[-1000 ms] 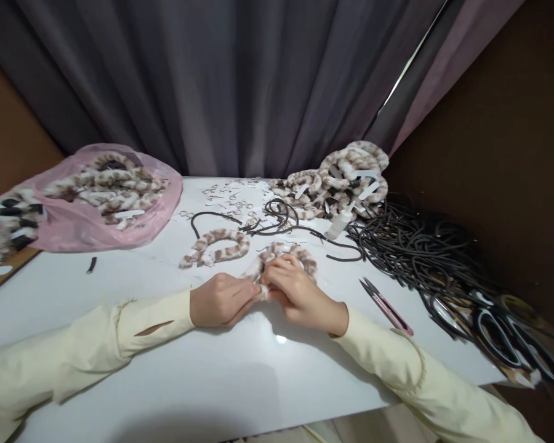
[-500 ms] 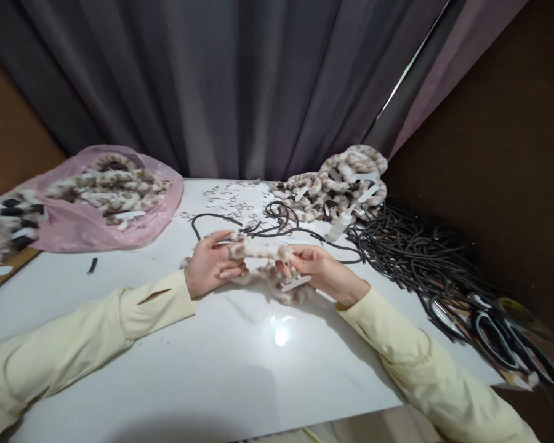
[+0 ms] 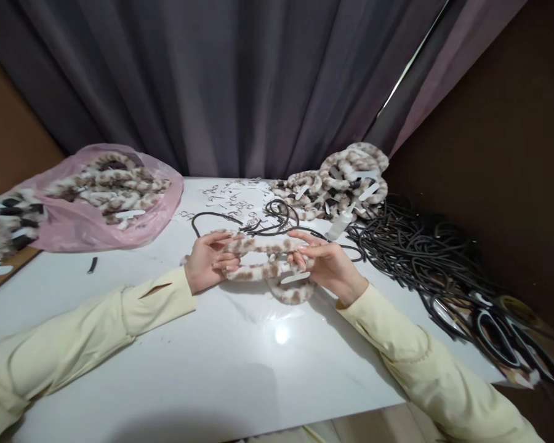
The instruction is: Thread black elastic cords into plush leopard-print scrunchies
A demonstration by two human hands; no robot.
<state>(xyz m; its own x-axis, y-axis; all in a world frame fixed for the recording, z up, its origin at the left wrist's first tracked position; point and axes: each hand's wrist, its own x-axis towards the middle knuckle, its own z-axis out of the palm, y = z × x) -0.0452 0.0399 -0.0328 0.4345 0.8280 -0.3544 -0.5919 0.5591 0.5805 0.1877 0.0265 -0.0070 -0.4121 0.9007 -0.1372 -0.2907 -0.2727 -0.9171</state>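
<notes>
Inspected: spotted faux-fur loop (image 3: pixel 258 246), cream and brown, held above the bench (image 3: pixel 203 375) near its centre. Left hand (image 3: pixel 207 263) grips the loop's 9 o'clock end, fingers curled round it; right hand (image 3: pixel 330 264) pinches the 3 o'clock end between thumb and fingers. The loop is drawn out into two roughly parallel strands. A second fur ring (image 3: pixel 293 296) lies at its 5 o'clock, below the right hand, with a white tag (image 3: pixel 295 277) just above its lower curve.

Progress, as judged: the held loop looks shaped, and many similar pieces appear formed, in the pink plastic bag (image 3: pixel 58 234) at 10 o'clock and in the heap of fur loops (image 3: pixel 351 161) at 1 o'clock. Stock remains loose: black cords (image 3: pixel 406 246) at 2 to 3 o'clock and small metal fittings (image 3: pixel 242 208) at 12. A translucent bottle (image 3: pixel 338 227) stands beside the heap.

Not verifiable: the loop's ends, covered by the fingers; whether it is closed or linked to the ring; the fur piece (image 3: pixel 183 260) mostly behind the left hand. Fittings are too small to identify; the bag's contents are partly covered.
</notes>
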